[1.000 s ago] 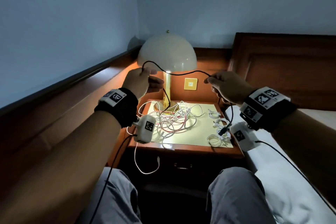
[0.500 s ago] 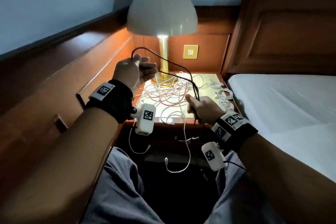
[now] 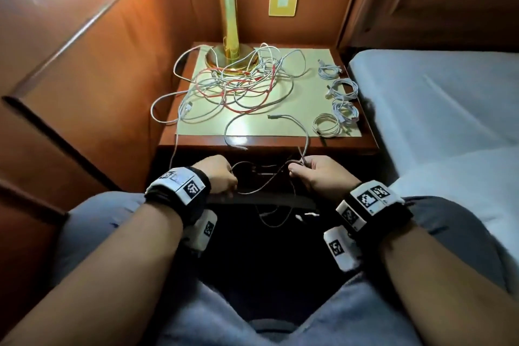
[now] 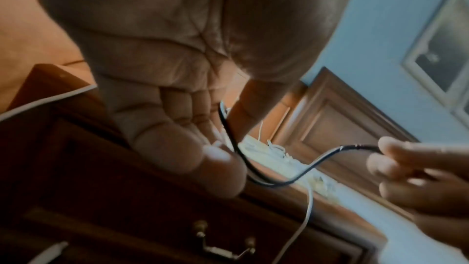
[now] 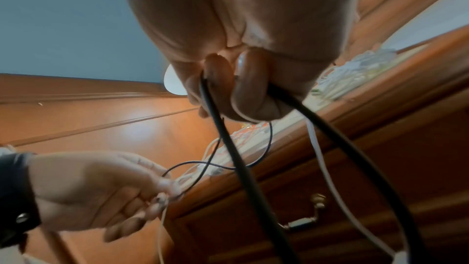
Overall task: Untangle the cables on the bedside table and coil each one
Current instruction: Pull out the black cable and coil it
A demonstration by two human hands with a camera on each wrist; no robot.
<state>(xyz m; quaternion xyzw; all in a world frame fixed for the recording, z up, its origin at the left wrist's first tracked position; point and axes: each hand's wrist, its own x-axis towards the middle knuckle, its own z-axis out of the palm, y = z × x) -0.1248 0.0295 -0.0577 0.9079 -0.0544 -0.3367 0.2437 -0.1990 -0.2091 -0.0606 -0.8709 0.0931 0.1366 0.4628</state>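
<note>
Both hands have dropped from chest height, where they stretched a black cable (image 3: 254, 191) in front of the lamp, to just below the front edge of the bedside table (image 3: 266, 143), and the view now looks down on the tabletop. Left hand (image 3: 217, 174) is curled, pinching one end of the black cable between thumb and fingertips. Right hand (image 3: 317, 174) grips the other part in curled fingers, with a white cable (image 3: 304, 135) caught alongside. Between them the black cable sags in a loop in front of the drawer. A tangle of white and red cables (image 3: 238, 84) lies around the lamp base (image 3: 231, 60) toward the back left corner. Four coiled white cables (image 3: 341, 98) sit along the right edge
</note>
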